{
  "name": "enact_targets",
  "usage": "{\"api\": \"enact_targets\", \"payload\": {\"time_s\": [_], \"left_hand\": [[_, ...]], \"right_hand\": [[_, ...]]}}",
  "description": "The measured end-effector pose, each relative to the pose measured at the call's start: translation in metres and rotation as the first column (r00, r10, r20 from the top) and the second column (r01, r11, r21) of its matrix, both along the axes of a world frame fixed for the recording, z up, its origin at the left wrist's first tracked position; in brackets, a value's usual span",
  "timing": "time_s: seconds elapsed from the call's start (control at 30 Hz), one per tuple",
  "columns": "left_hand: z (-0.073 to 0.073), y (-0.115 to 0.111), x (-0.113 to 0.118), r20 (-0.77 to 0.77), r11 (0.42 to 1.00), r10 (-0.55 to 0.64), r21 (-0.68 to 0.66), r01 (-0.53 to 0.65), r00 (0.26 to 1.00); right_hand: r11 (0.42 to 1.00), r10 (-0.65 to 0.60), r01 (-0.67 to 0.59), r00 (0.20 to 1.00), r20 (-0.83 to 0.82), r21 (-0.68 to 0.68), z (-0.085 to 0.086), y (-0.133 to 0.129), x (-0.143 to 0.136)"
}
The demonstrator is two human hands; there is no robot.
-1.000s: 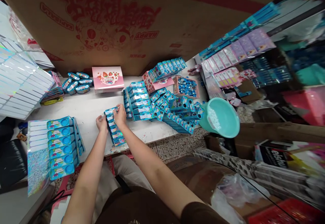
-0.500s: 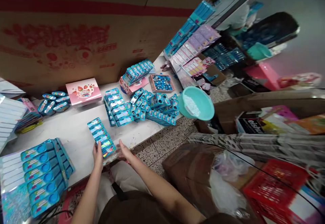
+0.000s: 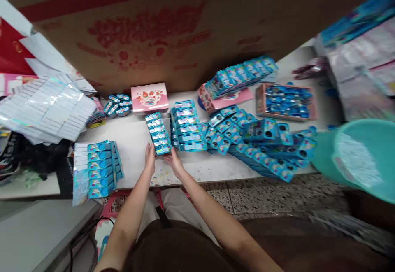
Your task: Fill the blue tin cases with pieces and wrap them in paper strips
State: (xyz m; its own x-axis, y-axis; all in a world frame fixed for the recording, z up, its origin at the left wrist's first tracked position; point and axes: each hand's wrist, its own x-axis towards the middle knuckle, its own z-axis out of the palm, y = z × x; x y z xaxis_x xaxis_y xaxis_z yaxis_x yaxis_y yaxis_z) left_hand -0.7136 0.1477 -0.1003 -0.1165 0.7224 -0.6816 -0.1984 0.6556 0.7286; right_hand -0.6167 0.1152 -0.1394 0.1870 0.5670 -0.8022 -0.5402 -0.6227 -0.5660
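Observation:
A short row of small blue boxes (image 3: 158,133) stands on the white table in front of me. At the row's near left corner, my left hand (image 3: 149,159) grips its side with the fingers pointing forward. My right hand (image 3: 175,161) holds the near right end, thumb up along the side and fingertips partly hidden at the front edge. Just right of this row is a larger block of stacked blue boxes (image 3: 189,128). A pink box with strawberries (image 3: 149,97) sits behind the row.
Rows of blue boxes with round holes (image 3: 265,159) lie along the right side. Beyond are a tray of small blue-capped pieces (image 3: 288,102) and a turquoise basin (image 3: 382,156). More blue boxes (image 3: 100,171) stand at left. A large cardboard carton (image 3: 228,37) walls off the back.
My view has swung left. My right hand, apart from the row before, has come in against its near end. The row now stands close beside the larger block.

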Motion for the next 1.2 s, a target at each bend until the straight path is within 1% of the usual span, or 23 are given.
{"api": "enact_targets", "payload": {"time_s": [0.07, 0.1, 0.17, 0.2, 0.27, 0.33, 0.4, 0.43, 0.47, 0.5, 0.53, 0.6, 0.63, 0.67, 0.7, 0.73, 0.8, 0.87, 0.97, 1.03, 1.1, 1.17, 1.2], "left_hand": [[0.018, -0.017, -0.009, -0.154, 0.997, -0.034, 0.067, 0.045, 0.987], [0.031, -0.029, -0.016, -0.258, 0.985, -0.072, 0.134, 0.110, 0.963], [0.065, -0.058, -0.039, -0.483, 0.916, -0.115, 0.285, 0.281, 0.868], [0.085, -0.071, -0.055, -0.608, 0.869, -0.095, 0.336, 0.364, 0.788], [0.122, -0.092, -0.096, -0.806, 0.814, 0.084, 0.394, 0.426, 0.585], [0.150, -0.099, -0.145, -0.882, 0.821, 0.294, 0.430, 0.375, 0.368], [0.161, -0.093, -0.198, -0.904, 0.859, 0.381, 0.423, 0.287, 0.193], [0.161, -0.086, -0.223, -0.913, 0.880, 0.381, 0.406, 0.247, 0.144], [0.156, -0.077, -0.246, -0.923, 0.899, 0.362, 0.382, 0.213, 0.128], [0.148, -0.066, -0.267, -0.934, 0.921, 0.318, 0.345, 0.180, 0.163], [0.137, -0.056, -0.284, -0.933, 0.944, 0.257, 0.297, 0.140, 0.250], [0.114, -0.038, -0.308, -0.836, 0.985, 0.107, 0.163, 0.056, 0.538], [0.104, -0.031, -0.316, -0.727, 0.995, 0.048, 0.095, 0.031, 0.685], [0.096, -0.027, -0.322, -0.604, 0.999, 0.011, 0.043, 0.019, 0.797], [0.091, -0.024, -0.327, -0.497, 1.000, -0.004, 0.015, 0.014, 0.868], [0.090, -0.025, -0.332, -0.425, 1.000, -0.008, 0.009, 0.013, 0.905], [0.095, -0.031, -0.342, -0.367, 0.999, 0.048, 0.034, -0.039, 0.929], [0.111, -0.043, -0.352, -0.339, 0.984, 0.178, 0.078, -0.161, 0.924], [0.147, -0.064, -0.356, -0.175, 0.921, 0.382, 0.156, -0.357, 0.907], [0.173, -0.078, -0.345, -0.058, 0.876, 0.449, 0.225, -0.427, 0.891], [0.197, -0.092, -0.325, 0.016, 0.838, 0.480, 0.286, -0.464, 0.877], [0.215, -0.107, -0.299, 0.045, 0.810, 0.491, 0.346, -0.474, 0.870], [0.221, -0.114, -0.287, 0.044, 0.795, 0.496, 0.379, -0.474, 0.867]], "right_hand": [[0.999, -0.022, 0.023, 0.999, 0.037, -0.033, 0.000, -0.004, -0.002], [0.998, -0.037, 0.040, 0.997, 0.064, -0.050, 0.001, -0.011, -0.004], [0.993, -0.054, 0.066, 0.991, 0.124, -0.095, 0.004, -0.029, -0.011], [0.990, -0.045, 0.063, 0.989, 0.144, -0.125, 0.006, -0.040, -0.015], [0.986, 0.015, 0.009, 0.990, 0.141, -0.165, 0.010, -0.062, -0.028], [0.984, 0.105, -0.086, 0.988, 0.116, -0.159, 0.013, -0.078, -0.043], [0.976, 0.189, -0.173, 0.975, 0.118, -0.131, 0.017, -0.086, -0.059], [0.972, 0.222, -0.207, 0.966, 0.136, -0.114, 0.019, -0.087, -0.067], [0.968, 0.247, -0.234, 0.955, 0.164, -0.096, 0.021, -0.087, -0.074], [0.963, 0.269, -0.258, 0.942, 0.200, -0.076, 0.024, -0.086, -0.082], [0.957, 0.288, -0.283, 0.927, 0.239, -0.056, 0.027, -0.083, -0.089], [0.941, 0.324, -0.338, 0.893, 0.314, -0.009, 0.037, -0.077, -0.105], [0.931, 0.336, -0.364, 0.875, 0.348, 0.017, 0.044, -0.074, -0.113], [0.918, 0.347, -0.393, 0.857, 0.381, 0.048, 0.053, -0.070, -0.122], [0.902, 0.354, -0.424, 0.838, 0.415, 0.086, 0.063, -0.066, -0.130], [0.881, 0.354, -0.454, 0.816, 0.457, 0.129, 0.075, -0.062, -0.139], [0.821, 0.328, -0.525, 0.756, 0.566, 0.224, 0.103, -0.053, -0.157], [0.724, 0.274, -0.610, 0.683, 0.677, 0.322, 0.135, -0.044, -0.174], [0.504, 0.213, -0.740, 0.607, 0.766, 0.446, 0.180, -0.030, -0.200], [0.349, 0.194, -0.799, 0.573, 0.796, 0.490, 0.201, -0.023, -0.217], [0.225, 0.187, -0.845, 0.526, 0.829, 0.485, 0.216, -0.019, -0.234], [0.145, 0.220, -0.863, 0.505, 0.835, 0.484, 0.226, -0.021, -0.246], [0.130, 0.260, -0.857, 0.515, 0.817, 0.499, 0.230, -0.023, -0.250]]}}
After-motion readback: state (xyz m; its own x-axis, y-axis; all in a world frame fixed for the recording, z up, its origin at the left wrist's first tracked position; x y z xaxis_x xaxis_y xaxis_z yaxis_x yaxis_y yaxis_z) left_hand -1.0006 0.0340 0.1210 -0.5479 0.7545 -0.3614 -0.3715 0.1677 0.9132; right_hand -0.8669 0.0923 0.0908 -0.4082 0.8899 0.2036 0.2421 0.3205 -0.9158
